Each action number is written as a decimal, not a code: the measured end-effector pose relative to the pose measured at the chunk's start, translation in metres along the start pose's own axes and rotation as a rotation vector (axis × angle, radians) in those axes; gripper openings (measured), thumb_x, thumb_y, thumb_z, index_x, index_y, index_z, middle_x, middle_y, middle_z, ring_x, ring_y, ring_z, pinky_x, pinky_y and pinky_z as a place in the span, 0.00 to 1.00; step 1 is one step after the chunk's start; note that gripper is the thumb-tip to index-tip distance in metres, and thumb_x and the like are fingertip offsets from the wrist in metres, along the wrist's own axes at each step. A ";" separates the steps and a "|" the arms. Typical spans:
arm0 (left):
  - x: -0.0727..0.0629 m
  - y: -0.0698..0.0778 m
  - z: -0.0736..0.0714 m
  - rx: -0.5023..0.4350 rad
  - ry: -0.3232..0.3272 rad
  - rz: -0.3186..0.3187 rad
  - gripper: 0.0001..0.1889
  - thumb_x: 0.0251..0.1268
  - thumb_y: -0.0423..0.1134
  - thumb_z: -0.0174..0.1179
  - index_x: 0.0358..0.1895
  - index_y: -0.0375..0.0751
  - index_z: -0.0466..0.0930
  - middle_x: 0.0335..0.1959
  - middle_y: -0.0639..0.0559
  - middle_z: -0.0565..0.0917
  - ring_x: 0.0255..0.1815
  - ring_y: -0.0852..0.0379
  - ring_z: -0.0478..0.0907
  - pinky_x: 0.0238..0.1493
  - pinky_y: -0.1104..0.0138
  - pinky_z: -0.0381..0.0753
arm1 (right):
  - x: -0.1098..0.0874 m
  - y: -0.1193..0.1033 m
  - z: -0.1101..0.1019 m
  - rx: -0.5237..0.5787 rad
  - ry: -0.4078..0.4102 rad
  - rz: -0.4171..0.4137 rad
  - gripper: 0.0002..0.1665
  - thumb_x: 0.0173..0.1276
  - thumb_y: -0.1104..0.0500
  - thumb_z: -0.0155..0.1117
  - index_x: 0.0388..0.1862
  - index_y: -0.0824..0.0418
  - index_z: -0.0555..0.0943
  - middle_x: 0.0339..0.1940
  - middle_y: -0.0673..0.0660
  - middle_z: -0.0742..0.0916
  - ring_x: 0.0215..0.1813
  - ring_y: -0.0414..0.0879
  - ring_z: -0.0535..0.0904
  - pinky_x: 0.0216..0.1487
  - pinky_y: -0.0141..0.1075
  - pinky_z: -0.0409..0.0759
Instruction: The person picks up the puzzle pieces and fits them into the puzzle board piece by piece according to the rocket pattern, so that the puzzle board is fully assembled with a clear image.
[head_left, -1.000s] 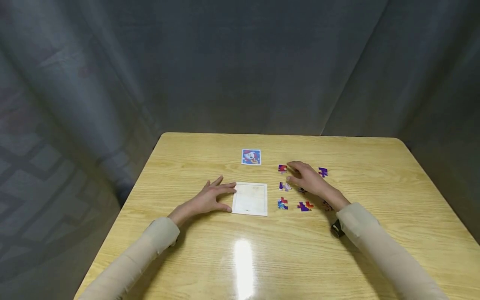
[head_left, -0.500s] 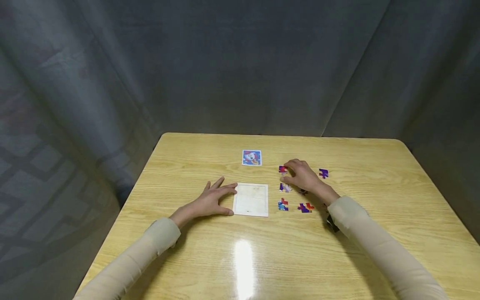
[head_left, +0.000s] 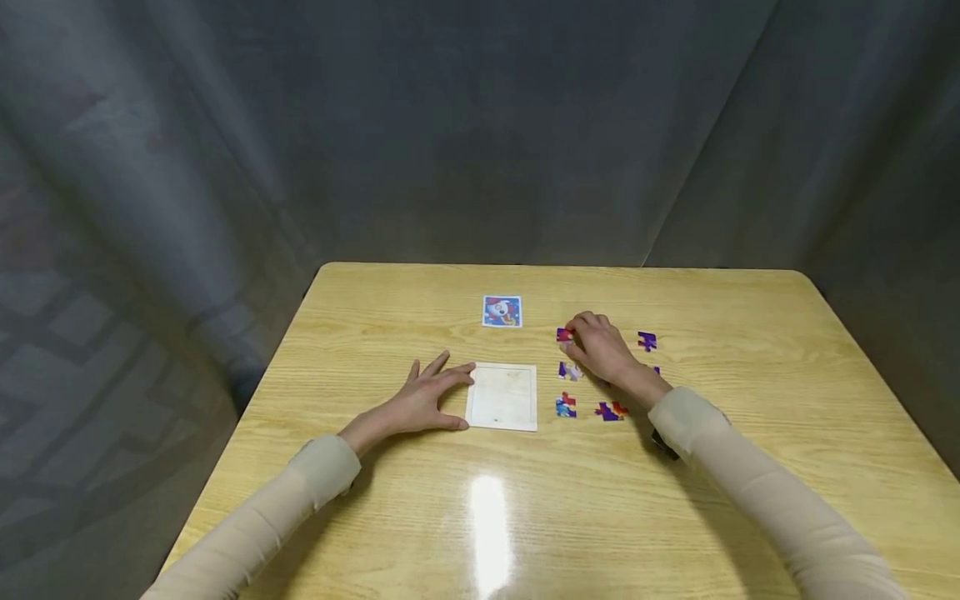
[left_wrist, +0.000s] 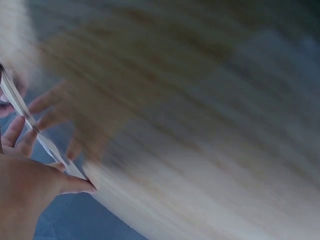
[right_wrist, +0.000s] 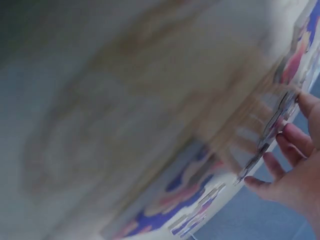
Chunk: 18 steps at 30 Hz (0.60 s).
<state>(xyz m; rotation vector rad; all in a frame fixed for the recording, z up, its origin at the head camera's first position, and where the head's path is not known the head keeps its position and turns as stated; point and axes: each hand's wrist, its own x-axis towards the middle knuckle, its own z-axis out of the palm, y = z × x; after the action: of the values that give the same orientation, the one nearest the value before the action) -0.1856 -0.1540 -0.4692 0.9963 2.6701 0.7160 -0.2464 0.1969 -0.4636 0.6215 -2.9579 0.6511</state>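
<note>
In the head view my left hand [head_left: 418,402] rests with spread fingers and thumb against the left edge of a square white puzzle tray [head_left: 501,397]. My right hand [head_left: 602,350] reaches over the puzzle pieces on the right. Its thumb and fingertip pinch the far-left puzzle piece [head_left: 563,335], red and purple, which lies on the table. Near that hand lie a purple and white piece [head_left: 570,371], a red and blue piece [head_left: 566,406] and a purple and red piece [head_left: 611,412]. Further pieces are partly hidden under the hand and wrist.
A small picture card [head_left: 502,311] with a cartoon figure lies beyond the tray. Another purple piece [head_left: 647,341] is right of my right hand. Dark curtains [head_left: 480,133] hang behind the wooden table [head_left: 390,517].
My right hand has shifted left and slightly away from me, and its thumb and fingers have come together on the far-left puzzle piece. The left hand stays at the tray.
</note>
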 end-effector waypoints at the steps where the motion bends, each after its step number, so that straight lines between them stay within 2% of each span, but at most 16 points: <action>1: 0.000 0.000 0.000 0.003 0.004 0.002 0.37 0.53 0.59 0.68 0.66 0.51 0.69 0.76 0.57 0.58 0.78 0.41 0.38 0.65 0.31 0.32 | 0.001 0.000 0.000 -0.009 0.000 -0.005 0.24 0.71 0.53 0.60 0.55 0.70 0.75 0.57 0.66 0.75 0.61 0.63 0.67 0.63 0.57 0.64; 7: -0.003 0.002 0.002 0.000 -0.010 -0.002 0.36 0.54 0.59 0.67 0.66 0.51 0.69 0.76 0.58 0.57 0.78 0.42 0.38 0.65 0.30 0.31 | -0.001 0.000 -0.001 0.001 0.000 0.016 0.24 0.67 0.50 0.65 0.48 0.69 0.77 0.49 0.64 0.77 0.51 0.59 0.69 0.53 0.55 0.69; 12: -0.006 0.003 0.006 -0.007 -0.023 -0.002 0.36 0.55 0.60 0.66 0.66 0.50 0.68 0.76 0.57 0.57 0.78 0.41 0.38 0.64 0.30 0.31 | -0.001 0.002 0.000 0.003 -0.004 0.053 0.24 0.62 0.46 0.69 0.42 0.66 0.78 0.43 0.61 0.79 0.43 0.55 0.69 0.45 0.49 0.69; 18: -0.004 0.003 0.004 0.005 -0.011 -0.006 0.36 0.55 0.58 0.67 0.66 0.50 0.68 0.76 0.58 0.57 0.78 0.42 0.39 0.65 0.30 0.31 | 0.002 0.004 -0.002 -0.028 0.038 0.055 0.26 0.57 0.45 0.72 0.40 0.65 0.79 0.35 0.57 0.80 0.37 0.52 0.71 0.38 0.45 0.70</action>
<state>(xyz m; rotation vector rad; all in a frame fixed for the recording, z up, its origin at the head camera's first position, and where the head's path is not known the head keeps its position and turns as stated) -0.1790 -0.1533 -0.4706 0.9898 2.6652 0.7012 -0.2500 0.1998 -0.4631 0.5220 -2.9531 0.6175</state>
